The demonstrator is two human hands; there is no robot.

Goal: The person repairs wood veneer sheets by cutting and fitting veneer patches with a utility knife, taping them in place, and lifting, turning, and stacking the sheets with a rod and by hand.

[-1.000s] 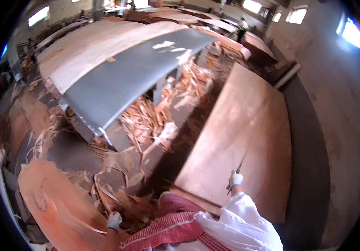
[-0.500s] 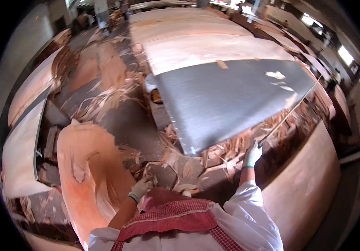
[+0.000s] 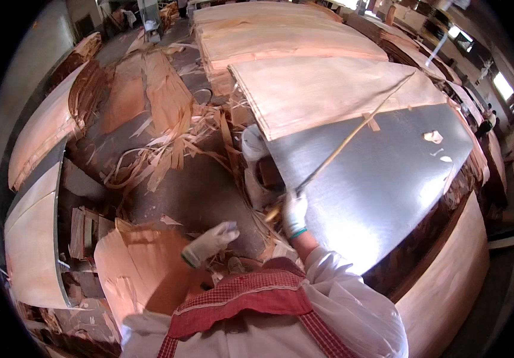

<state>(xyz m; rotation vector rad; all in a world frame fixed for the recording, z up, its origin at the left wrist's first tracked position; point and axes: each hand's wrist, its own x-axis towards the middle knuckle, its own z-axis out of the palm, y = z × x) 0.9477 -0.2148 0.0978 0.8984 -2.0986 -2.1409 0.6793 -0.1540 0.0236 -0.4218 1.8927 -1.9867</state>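
My right hand (image 3: 296,213), in a white glove with a green cuff, is closed round a long thin wooden stick (image 3: 343,146). The stick slants up and away to the right, across the grey metal-topped table (image 3: 340,197) and the pale veneer sheets (image 3: 334,89) on its far part. A blurred yellowish end sticks out behind that hand. My left hand (image 3: 212,243), gloved too, hovers with curled fingers above an orange-brown veneer sheet (image 3: 143,256). Something bluish shows at its fingertips, too blurred to name.
A white bucket (image 3: 254,149) stands against the table's left edge. Veneer strips (image 3: 170,146) litter the floor on the left. Stacked veneer (image 3: 48,128) lies at far left, beside a lower board-topped table (image 3: 33,238). Another large sheet (image 3: 448,256) leans at the right.
My right hand has come inward to the left, and the stick has swung from the table's right edge to across its middle. My left hand has risen slightly. The whole view has shifted.
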